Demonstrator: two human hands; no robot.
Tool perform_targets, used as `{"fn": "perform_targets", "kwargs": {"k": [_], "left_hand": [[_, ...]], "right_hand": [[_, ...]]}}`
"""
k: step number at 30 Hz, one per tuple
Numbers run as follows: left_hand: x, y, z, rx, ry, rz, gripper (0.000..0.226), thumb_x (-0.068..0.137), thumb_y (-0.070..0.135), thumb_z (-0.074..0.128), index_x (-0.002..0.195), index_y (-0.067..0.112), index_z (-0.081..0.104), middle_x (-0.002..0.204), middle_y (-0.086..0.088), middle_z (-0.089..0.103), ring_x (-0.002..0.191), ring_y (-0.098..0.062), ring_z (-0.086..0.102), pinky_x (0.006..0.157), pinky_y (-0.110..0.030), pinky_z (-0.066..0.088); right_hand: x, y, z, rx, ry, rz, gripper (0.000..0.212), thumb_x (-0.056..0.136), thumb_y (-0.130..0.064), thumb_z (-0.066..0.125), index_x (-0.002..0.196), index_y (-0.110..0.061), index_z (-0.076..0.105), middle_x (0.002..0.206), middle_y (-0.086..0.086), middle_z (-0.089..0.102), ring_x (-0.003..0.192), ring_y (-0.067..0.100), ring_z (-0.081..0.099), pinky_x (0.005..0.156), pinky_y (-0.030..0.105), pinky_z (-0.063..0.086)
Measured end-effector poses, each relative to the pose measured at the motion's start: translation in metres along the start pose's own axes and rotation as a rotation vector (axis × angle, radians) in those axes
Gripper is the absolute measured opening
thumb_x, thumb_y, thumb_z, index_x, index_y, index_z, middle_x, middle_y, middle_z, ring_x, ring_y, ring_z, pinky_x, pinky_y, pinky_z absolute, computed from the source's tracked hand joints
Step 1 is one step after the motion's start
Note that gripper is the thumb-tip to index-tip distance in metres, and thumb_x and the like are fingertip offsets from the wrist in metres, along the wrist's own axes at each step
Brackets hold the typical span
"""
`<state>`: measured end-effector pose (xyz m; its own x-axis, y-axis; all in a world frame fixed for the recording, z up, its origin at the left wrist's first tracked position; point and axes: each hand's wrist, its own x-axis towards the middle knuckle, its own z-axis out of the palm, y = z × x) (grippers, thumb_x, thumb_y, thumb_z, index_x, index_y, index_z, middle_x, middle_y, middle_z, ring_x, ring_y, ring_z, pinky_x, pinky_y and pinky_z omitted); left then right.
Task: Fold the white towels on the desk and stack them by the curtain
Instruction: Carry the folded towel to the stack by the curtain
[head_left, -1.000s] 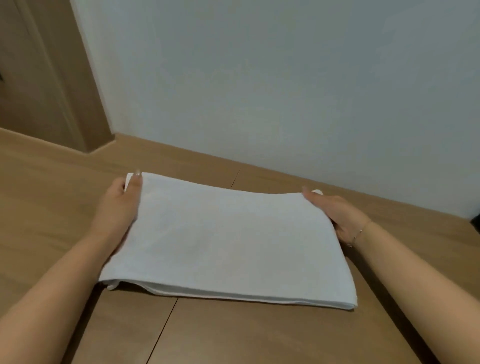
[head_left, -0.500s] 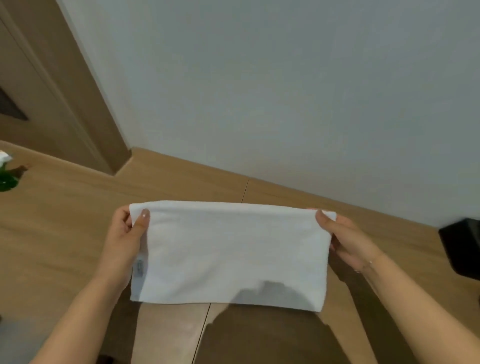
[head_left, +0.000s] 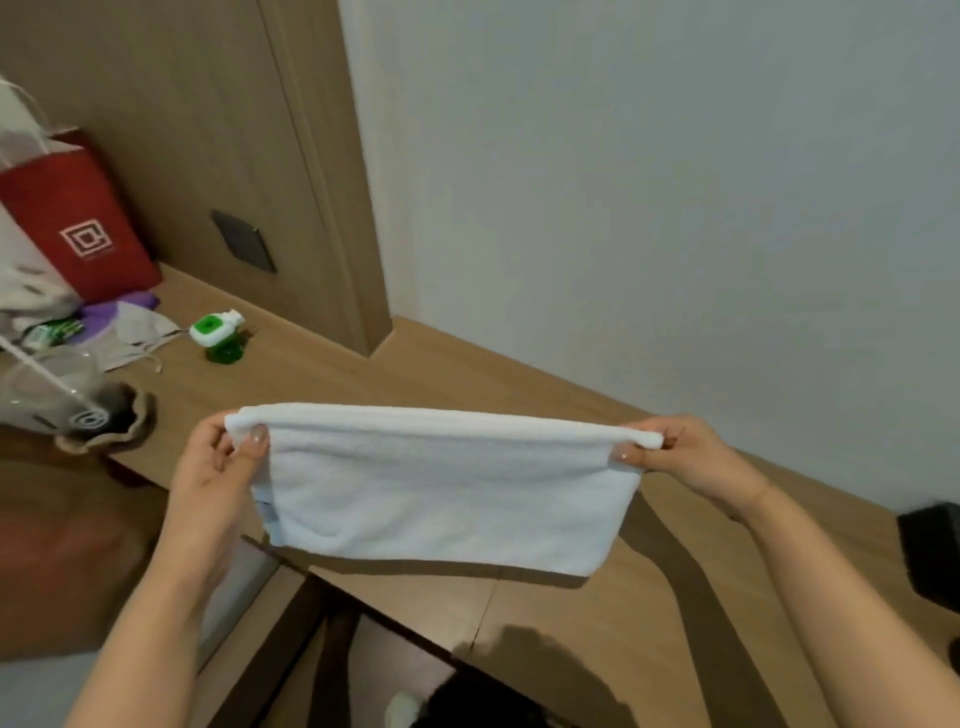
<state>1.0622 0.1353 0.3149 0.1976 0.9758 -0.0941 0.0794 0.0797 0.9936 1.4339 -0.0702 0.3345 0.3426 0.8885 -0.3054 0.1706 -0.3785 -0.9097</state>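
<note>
Towel: I have the white towel (head_left: 436, 493) lifted off the desk (head_left: 545, 395), already folded over, hanging flat from its upper edge and facing me.
Long axis: it runs left to right, strung between my two hands, with the lower edge dangling just above the desk's near side.
Left hand: my left hand (head_left: 215, 467) pinches the upper left corner, thumb on the side facing me, the other fingers hidden behind the cloth.
Right hand: my right hand (head_left: 685, 457) pinches the upper right corner the same way, thumb in front.
Fingers: closed on towel cloth at both corners; neither hand is free.
Pose: both forearms reach forward and slightly inward, hands level with each other, so the top edge stays nearly straight and taut.
Which hand leads: I judge them equally placed; the next fold probably brings one corner across to the other, or lays the towel back down to halve it.
Curtain: not in view, so I cannot tell which way the stack should go.
Left end of desk: a red bag (head_left: 78, 223), a green and white bottle (head_left: 215, 335) and some loose clutter sit well apart from the towel.
Right edge: a dark object (head_left: 932, 551), too cropped to identify.
Risk: the hanging layers could slip out of line if one pinch loosens.
</note>
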Motion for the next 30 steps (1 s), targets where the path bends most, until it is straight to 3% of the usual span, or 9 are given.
{"fn": "perform_targets", "kwargs": {"k": [5, 8, 10, 13, 16, 19, 24, 27, 30], "left_hand": [[-0.027, 0.004, -0.053, -0.143, 0.109, -0.033, 0.031, 0.079, 0.024, 0.065, 0.109, 0.016, 0.062, 0.100, -0.001, 0.070, 0.086, -0.009, 0.067, 0.073, -0.018, 0.057], [-0.049, 0.005, -0.073, -0.178, 0.271, -0.054, 0.030, 0.087, 0.016, 0.063, 0.117, 0.013, 0.058, 0.099, 0.000, 0.069, 0.089, -0.011, 0.066, 0.073, -0.020, 0.058], [-0.065, 0.003, -0.081, -0.198, 0.390, -0.067, 0.031, 0.090, 0.015, 0.062, 0.121, 0.015, 0.056, 0.103, 0.003, 0.069, 0.094, -0.012, 0.065, 0.077, -0.025, 0.059], [-0.089, -0.001, -0.096, -0.192, 0.520, -0.086, 0.024, 0.093, 0.022, 0.060, 0.117, 0.022, 0.064, 0.106, 0.009, 0.072, 0.098, -0.007, 0.067, 0.083, -0.028, 0.051], [-0.113, -0.003, -0.118, -0.214, 0.631, -0.104, 0.014, 0.095, 0.024, 0.057, 0.102, 0.023, 0.070, 0.100, 0.007, 0.075, 0.093, -0.006, 0.069, 0.079, -0.026, 0.048], [-0.137, -0.006, -0.145, -0.222, 0.719, -0.098, 0.026, 0.089, 0.031, 0.058, 0.109, 0.018, 0.068, 0.109, 0.001, 0.073, 0.101, -0.010, 0.068, 0.087, -0.030, 0.052], [-0.182, -0.018, -0.179, 0.049, 0.938, -0.121, 0.048, 0.095, 0.048, 0.048, 0.131, 0.017, 0.054, 0.128, 0.003, 0.060, 0.119, -0.017, 0.055, 0.100, -0.035, 0.042], [-0.201, -0.026, -0.202, 0.137, 1.096, -0.137, 0.045, 0.100, 0.044, 0.041, 0.135, 0.016, 0.045, 0.131, -0.003, 0.053, 0.121, -0.020, 0.049, 0.096, -0.033, 0.040], [-0.222, -0.035, -0.234, 0.100, 1.150, -0.125, 0.043, 0.100, 0.044, 0.042, 0.133, 0.017, 0.046, 0.127, -0.004, 0.056, 0.117, -0.021, 0.053, 0.094, -0.035, 0.044]], "right_hand": [[0.029, -0.018, 0.041, 0.097, 0.004, -0.076, 0.021, 0.072, -0.017, 0.080, 0.092, -0.016, 0.077, 0.094, 0.003, 0.076, 0.087, 0.016, 0.069, 0.073, 0.022, 0.054], [0.048, -0.020, 0.070, 0.278, 0.005, -0.050, 0.070, 0.045, -0.052, 0.091, 0.098, -0.010, 0.075, 0.100, 0.011, 0.074, 0.090, 0.021, 0.070, 0.073, 0.026, 0.057], [0.060, -0.026, 0.092, 0.376, -0.030, -0.037, 0.081, 0.040, -0.060, 0.090, 0.101, -0.009, 0.073, 0.102, 0.013, 0.073, 0.090, 0.023, 0.069, 0.073, 0.028, 0.058], [0.074, -0.040, 0.130, 0.403, -0.097, -0.051, 0.080, 0.043, -0.066, 0.086, 0.100, -0.012, 0.073, 0.103, 0.013, 0.073, 0.091, 0.024, 0.068, 0.076, 0.034, 0.056], [0.083, -0.057, 0.170, 0.376, -0.177, -0.090, 0.074, 0.052, -0.067, 0.080, 0.102, -0.013, 0.072, 0.101, 0.011, 0.073, 0.088, 0.018, 0.069, 0.070, 0.028, 0.057], [0.091, -0.075, 0.206, 0.338, -0.293, -0.112, 0.064, 0.067, -0.061, 0.074, 0.108, -0.012, 0.069, 0.104, 0.010, 0.073, 0.089, 0.017, 0.069, 0.069, 0.024, 0.055], [0.094, -0.102, 0.275, 0.231, -0.473, -0.203, 0.075, 0.054, -0.076, 0.073, 0.104, -0.021, 0.070, 0.102, 0.002, 0.073, 0.092, 0.016, 0.069, 0.072, 0.024, 0.056], [0.088, -0.115, 0.324, 0.187, -0.563, -0.223, 0.065, 0.065, -0.070, 0.070, 0.106, -0.019, 0.069, 0.100, 0.003, 0.073, 0.090, 0.016, 0.069, 0.076, 0.029, 0.055], [0.081, -0.122, 0.371, 0.157, -0.604, -0.197, 0.041, 0.085, -0.048, 0.062, 0.108, -0.015, 0.068, 0.099, 0.005, 0.073, 0.087, 0.015, 0.068, 0.080, 0.033, 0.053]]}}
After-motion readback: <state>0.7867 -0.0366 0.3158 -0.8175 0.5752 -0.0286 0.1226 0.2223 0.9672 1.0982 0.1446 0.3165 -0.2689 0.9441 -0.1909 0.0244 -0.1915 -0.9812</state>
